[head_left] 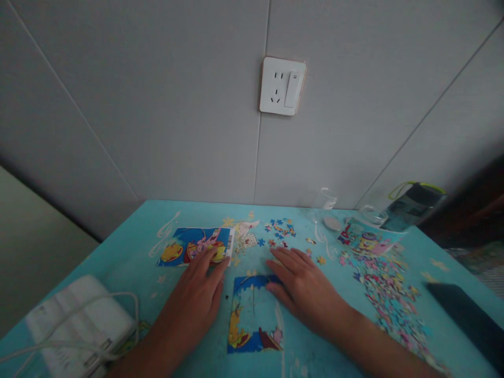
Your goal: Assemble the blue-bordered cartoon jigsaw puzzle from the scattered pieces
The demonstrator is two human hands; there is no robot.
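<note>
A partly assembled jigsaw frame (236, 336) lies on the blue table, its middle showing bare tabletop. My right hand (295, 278) rests over its upper right corner, palm down with fingers spread; nothing shows in it. Left of the frame, my left hand (200, 283) is palm down with fingers apart, its fingertips over the lower right part of a printed picture card (185, 244). Small groups of loose pieces (280, 228) lie beyond my hands. To the right spreads a large pile of mixed pieces (386, 283).
A white power strip (79, 320) with cables sits at the left. At the back right are a cartoon-printed container (368, 239), a clear cup (327, 198), a round lid (332, 223) and a dark pouch (415, 205). A dark flat object (468, 315) lies at the right edge.
</note>
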